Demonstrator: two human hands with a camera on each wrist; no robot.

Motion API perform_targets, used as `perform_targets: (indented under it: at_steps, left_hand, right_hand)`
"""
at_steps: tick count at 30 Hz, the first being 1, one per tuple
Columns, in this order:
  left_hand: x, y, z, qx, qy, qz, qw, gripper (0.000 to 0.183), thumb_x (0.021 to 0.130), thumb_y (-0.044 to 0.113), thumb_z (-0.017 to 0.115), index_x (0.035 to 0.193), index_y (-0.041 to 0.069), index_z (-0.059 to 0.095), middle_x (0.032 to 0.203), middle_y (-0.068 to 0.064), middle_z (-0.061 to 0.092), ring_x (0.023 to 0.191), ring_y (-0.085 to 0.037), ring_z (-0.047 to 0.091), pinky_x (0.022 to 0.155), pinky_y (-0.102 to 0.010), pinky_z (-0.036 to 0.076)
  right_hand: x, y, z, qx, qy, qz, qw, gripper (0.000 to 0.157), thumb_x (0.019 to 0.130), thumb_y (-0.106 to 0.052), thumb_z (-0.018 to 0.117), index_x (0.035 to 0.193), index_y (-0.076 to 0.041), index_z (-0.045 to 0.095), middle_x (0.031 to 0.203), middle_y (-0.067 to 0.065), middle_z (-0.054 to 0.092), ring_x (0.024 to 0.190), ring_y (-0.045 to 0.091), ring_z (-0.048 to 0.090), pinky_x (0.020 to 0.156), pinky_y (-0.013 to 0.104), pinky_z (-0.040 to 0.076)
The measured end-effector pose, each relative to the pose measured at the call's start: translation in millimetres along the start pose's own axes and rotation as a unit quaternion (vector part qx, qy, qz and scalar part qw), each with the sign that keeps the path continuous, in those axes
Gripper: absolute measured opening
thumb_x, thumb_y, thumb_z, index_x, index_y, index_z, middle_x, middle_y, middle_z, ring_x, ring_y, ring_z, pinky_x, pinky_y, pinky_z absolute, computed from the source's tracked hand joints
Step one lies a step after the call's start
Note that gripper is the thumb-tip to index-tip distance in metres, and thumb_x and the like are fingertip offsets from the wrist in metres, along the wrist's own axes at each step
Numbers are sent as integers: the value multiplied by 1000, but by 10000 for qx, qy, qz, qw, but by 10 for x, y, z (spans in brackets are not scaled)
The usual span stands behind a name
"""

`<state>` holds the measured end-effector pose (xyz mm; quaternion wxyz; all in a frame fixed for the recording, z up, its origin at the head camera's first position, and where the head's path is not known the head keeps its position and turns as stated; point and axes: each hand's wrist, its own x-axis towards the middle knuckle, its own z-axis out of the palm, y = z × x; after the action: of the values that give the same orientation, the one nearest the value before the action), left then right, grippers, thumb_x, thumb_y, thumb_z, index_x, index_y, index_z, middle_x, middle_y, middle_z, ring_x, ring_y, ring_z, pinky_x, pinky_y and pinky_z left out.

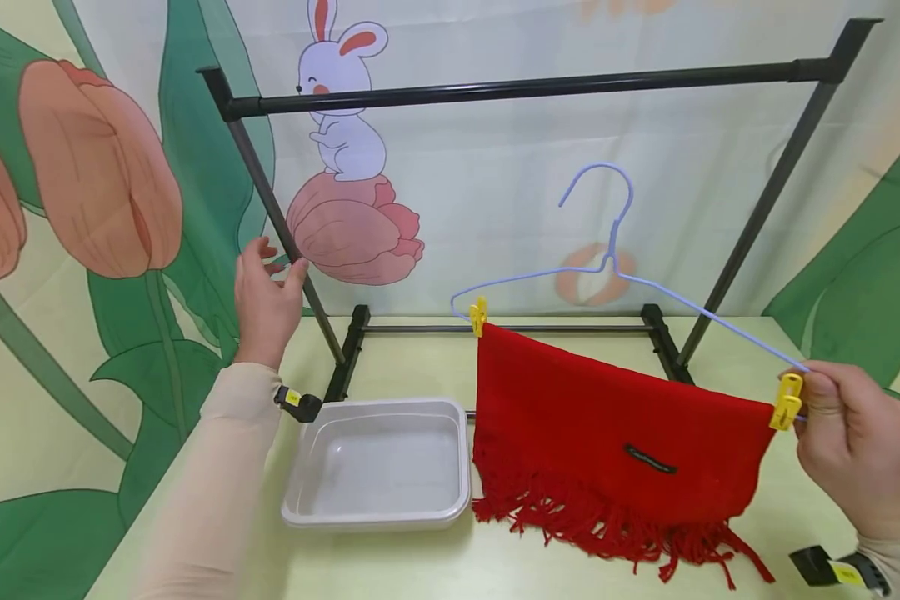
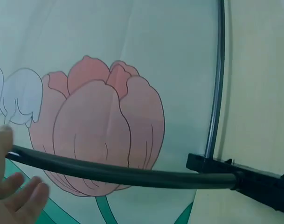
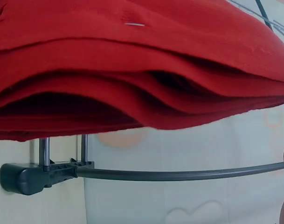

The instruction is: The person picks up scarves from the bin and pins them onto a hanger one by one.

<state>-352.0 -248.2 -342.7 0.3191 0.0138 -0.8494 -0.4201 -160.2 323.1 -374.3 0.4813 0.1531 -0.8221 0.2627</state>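
A red fringed scarf (image 1: 615, 417) hangs folded from a light-blue hanger (image 1: 547, 272), held by a yellow clip (image 1: 478, 317) at the left corner and another yellow clip (image 1: 787, 401) at the right. My right hand (image 1: 858, 450) grips the hanger's right end beside that clip, so the hanger tilts down to the right. Its hook stands free below the black rack's top bar (image 1: 525, 87). My left hand (image 1: 268, 304) is at the rack's left post (image 1: 266, 190), thumb and loosely bent fingers spread about it. Layered scarf folds (image 3: 132, 88) fill the upper right wrist view.
A white plastic basin (image 1: 378, 523) sits on the pale table (image 1: 390, 571), left of the scarf. Behind it are the rack's feet (image 1: 348, 354) and lower crossbar (image 1: 420, 329). A printed curtain (image 1: 465, 217) with tulips and a rabbit forms the backdrop.
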Motion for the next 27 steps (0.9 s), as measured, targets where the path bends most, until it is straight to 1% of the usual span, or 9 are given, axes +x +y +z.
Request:
perform_targets:
  at_steps: [3,6,10,15,16,20,22,23,27]
  left_hand:
    - [51,-45,-16,230,-607,-177,9977,56,112,22,61,160,3,41,147,-25,60,136,-41,64,112,-55,54]
    - [66,-67,1,421,-877,-194,9951,43,113,18,58,151,1,49,137,-27,67,130,-44,67,109,-59,55]
    - [72,-96,57,486,-828,-231,9951,35,113,16,57,143,-1,52,131,-28,69,126,-44,69,106,-61,56]
    - [84,-126,79,524,-801,-224,9952,34,113,16,57,142,-1,53,130,-28,70,125,-44,70,105,-61,57]
    - [85,-130,76,540,-812,-237,9949,34,113,16,57,142,0,53,130,-28,70,125,-44,70,105,-61,57]
    - [83,-134,67,570,-844,-243,9945,32,113,18,56,141,1,54,128,-26,70,122,-44,71,103,-61,58]
    - [81,-135,69,586,-869,-244,9942,32,113,19,56,140,1,54,127,-26,70,119,-44,71,102,-61,58]
    - [80,-134,69,585,-876,-249,9941,31,113,19,57,140,2,54,127,-25,70,118,-44,71,102,-61,58]
    - [79,-123,72,613,-891,-282,9937,31,113,19,57,139,2,54,127,-25,70,115,-44,71,100,-61,58]
  right_hand:
    - [-30,-3,-29,-34,50,96,9999,47,116,-26,49,102,16,66,92,-43,45,71,-23,40,67,1,37]
    - [-64,-4,-38,-83,119,145,9998,46,116,-26,50,102,16,66,94,-46,45,73,-25,40,70,-1,36]
    - [-89,8,-54,-169,176,146,9996,51,116,-30,48,103,16,64,97,-49,42,75,-27,38,74,-2,35]
    - [-53,22,-56,-176,260,219,9993,46,116,-24,50,103,17,64,96,-47,43,76,-28,38,73,-2,35]
    - [-35,18,-51,-177,267,242,9992,44,116,-22,50,104,18,64,91,-41,49,76,-27,39,72,-2,35]
    - [48,-6,-26,-180,251,332,9990,41,116,-18,49,107,20,63,94,-40,50,79,-28,39,75,-3,35]
    - [105,-20,9,-127,366,363,9986,38,115,-15,50,107,21,63,94,-39,51,80,-28,39,77,-3,35]
    - [137,-26,29,-115,408,388,9983,38,115,-14,50,108,21,63,99,-44,45,81,-28,39,78,-4,35]
    - [310,-60,146,-18,667,475,9966,31,113,-8,52,109,20,63,96,-39,47,78,-25,40,78,-4,35]
